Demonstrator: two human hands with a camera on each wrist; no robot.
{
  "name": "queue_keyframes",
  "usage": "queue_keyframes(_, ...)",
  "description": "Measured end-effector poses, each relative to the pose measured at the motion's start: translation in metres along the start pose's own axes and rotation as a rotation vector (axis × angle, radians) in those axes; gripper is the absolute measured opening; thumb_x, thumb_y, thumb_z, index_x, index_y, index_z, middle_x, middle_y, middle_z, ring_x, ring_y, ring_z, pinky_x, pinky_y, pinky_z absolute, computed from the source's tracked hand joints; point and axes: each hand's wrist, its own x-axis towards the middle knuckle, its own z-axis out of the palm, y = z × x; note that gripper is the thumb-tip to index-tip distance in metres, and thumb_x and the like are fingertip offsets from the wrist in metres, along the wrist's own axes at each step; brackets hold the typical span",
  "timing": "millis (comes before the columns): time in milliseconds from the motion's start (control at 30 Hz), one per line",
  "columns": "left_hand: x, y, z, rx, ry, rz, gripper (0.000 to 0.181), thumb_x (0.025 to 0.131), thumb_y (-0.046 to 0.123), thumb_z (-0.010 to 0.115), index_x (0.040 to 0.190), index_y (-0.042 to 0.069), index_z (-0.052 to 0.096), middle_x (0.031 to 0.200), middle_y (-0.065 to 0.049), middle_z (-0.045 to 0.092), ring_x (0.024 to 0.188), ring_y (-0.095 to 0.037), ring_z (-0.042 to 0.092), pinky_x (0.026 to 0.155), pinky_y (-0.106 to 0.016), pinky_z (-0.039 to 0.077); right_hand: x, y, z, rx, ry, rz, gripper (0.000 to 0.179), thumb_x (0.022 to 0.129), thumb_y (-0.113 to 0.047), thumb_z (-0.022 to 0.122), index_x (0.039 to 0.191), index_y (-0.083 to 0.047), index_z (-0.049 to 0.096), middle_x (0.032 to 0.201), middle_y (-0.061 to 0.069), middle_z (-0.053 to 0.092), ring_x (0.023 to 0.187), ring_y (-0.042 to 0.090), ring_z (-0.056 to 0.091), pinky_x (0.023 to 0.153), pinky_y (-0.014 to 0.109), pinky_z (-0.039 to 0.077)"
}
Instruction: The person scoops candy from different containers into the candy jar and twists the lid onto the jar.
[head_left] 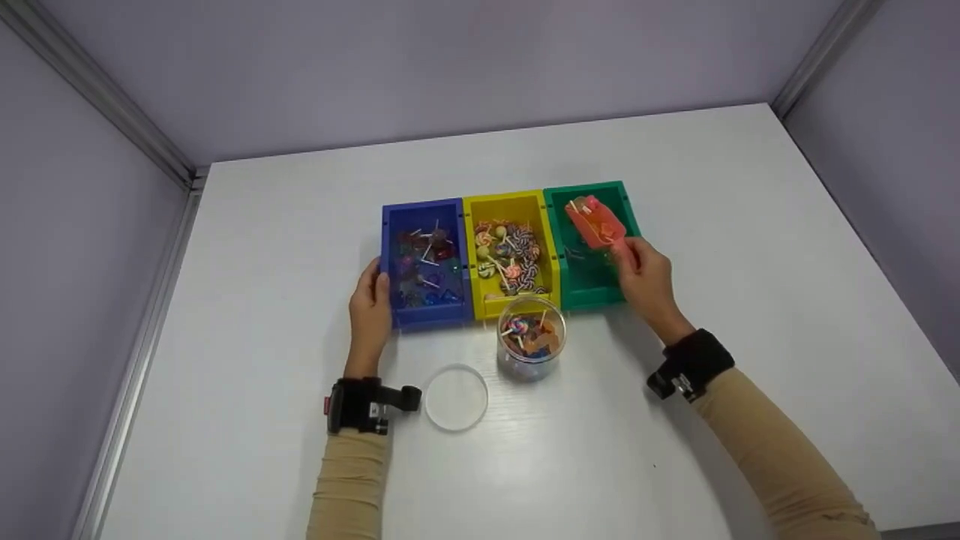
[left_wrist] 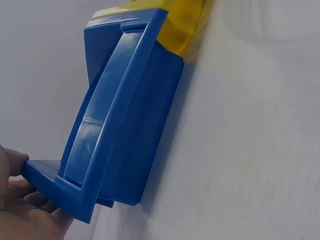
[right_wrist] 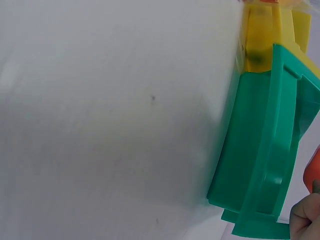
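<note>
Desk (head_left: 247,300), smooth and white, bears toward its far edge a joined row: a blue rectangular plastic bin (head_left: 431,316) nearest the left edge, a matching yellow bin (head_left: 510,204) between, and a matching green bin (head_left: 592,298) nearest the right edge. My left hand (head_left: 370,311) is clamped on the blue rectangular plastic bin's outer side. A clear, open-topped cylindrical jar (head_left: 527,367) of mixed colourful pieces (head_left: 532,341) stands upright just before the yellow bin. My right hand (head_left: 651,289) is clamped round the handle of a translucent red-orange plastic scoop (head_left: 600,238), which I hold above the green bin, candies (head_left: 583,206) in it. A clear round lid (head_left: 456,397) lies flat near the jar. Small striped lollipops (head_left: 513,268) lie in the yellow bin.
</note>
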Motion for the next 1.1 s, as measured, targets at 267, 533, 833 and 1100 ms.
queue_keyframes(267, -0.011, 0.012, 0.001, 0.080, 0.042, 0.083, 0.047, 0.103, 0.015, 0.043, 0.145, -0.004, 0.036, 0.152, -0.022, 0.039, 0.145, -0.032, 0.035, 0.122, -0.043, 0.030, 0.001, 0.002, -0.004, 0.003, 0.000, 0.001, 0.031, 0.100, -0.018, 0.051, 0.115, 0.007, 0.060, 0.084, 0.012, 0.054, 0.073, 0.009, 0.044, 0.060, 0.009, 0.037)
queue_keyframes(533, -0.033, 0.028, 0.010, 0.191, 0.053, 0.257, 0.049, 0.102, 0.016, 0.046, 0.147, -0.001, 0.035, 0.153, -0.019, 0.038, 0.146, -0.030, 0.033, 0.123, -0.043, 0.029, 0.001, 0.001, -0.005, -0.011, 0.003, -0.015, 0.030, 0.099, -0.016, 0.053, 0.113, 0.009, 0.061, 0.082, 0.014, 0.055, 0.071, 0.008, 0.043, 0.059, 0.010, 0.035)
queue_keyframes(833, -0.059, 0.041, 0.036, 0.136, -0.296, 0.399, 0.052, 0.098, 0.020, 0.056, 0.145, 0.004, 0.040, 0.151, -0.015, 0.043, 0.143, -0.030, 0.039, 0.119, -0.047, 0.033, 0.001, 0.005, -0.011, -0.004, -0.020, -0.097, 0.026, 0.098, -0.013, 0.054, 0.107, 0.011, 0.062, 0.077, 0.011, 0.054, 0.065, 0.003, 0.042, 0.055, 0.009, 0.035)
queue_keyframes(1100, -0.073, 0.041, 0.060, 0.037, -0.600, 0.300, 0.082, 0.083, 0.036, 0.075, 0.151, 0.017, 0.032, 0.158, -0.002, 0.035, 0.148, -0.022, 0.030, 0.122, -0.050, 0.027, 0.000, 0.005, -0.020, 0.009, -0.055, -0.125, 0.022, 0.097, -0.008, 0.056, 0.104, 0.010, 0.064, 0.073, 0.001, 0.050, 0.062, 0.001, 0.040, 0.052, 0.010, 0.033)
